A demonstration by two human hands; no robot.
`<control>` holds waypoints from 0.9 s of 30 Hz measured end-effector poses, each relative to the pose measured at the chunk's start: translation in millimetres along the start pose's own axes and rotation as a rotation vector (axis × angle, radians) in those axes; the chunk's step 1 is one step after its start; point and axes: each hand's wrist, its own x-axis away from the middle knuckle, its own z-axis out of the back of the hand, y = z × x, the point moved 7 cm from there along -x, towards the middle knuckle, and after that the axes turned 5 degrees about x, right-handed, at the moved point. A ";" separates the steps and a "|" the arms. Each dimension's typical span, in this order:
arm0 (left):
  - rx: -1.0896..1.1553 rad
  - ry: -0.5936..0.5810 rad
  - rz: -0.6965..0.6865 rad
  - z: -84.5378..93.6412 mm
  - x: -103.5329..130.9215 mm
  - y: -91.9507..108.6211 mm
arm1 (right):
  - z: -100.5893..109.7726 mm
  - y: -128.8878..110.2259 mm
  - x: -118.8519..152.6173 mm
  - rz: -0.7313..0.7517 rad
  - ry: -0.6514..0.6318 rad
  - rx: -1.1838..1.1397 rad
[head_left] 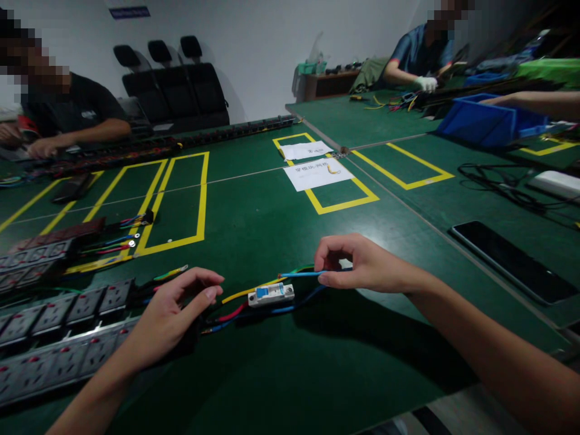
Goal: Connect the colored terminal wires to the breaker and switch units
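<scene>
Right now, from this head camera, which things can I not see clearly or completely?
- Head view: right end of the front socket strip, hidden behind the left hand; its other end, cut off by the left edge.
- Head view: part of the upper blue wire, covered by the right hand.
- Head view: writing on the nearer paper sheet, too small and blurred.
- Head view: bottom of the blue bin, hidden by its wall.

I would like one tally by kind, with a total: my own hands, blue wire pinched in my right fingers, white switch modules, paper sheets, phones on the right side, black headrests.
Hands: 2 (left hand, right hand)
Pinched blue wire: 1
White switch module: 1
Paper sheets: 2
Phone: 1
Black headrests: 3
Total: 10
</scene>
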 end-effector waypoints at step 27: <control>-0.030 0.037 0.066 4.2 -2.9 0.0 | -2.8 24.8 -4.3 -0.204 -0.015 -0.531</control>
